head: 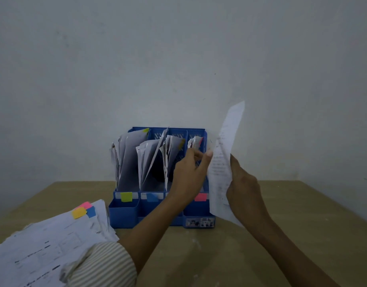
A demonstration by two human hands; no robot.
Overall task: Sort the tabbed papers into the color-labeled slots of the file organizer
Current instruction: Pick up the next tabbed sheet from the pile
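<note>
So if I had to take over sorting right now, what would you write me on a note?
Right hand: grips one sheet, held upright beside the file organizer, at its pink-label end; tab colour not visible.
Left hand: reaches in front of the slot above the pink label, fingers at the sheet's edge; grip unclear.
Done: papers stand in all four slots.
Left: slot the held sheet, then sort the stack on the table, whose pink, yellow and blue tabs show.
</note>
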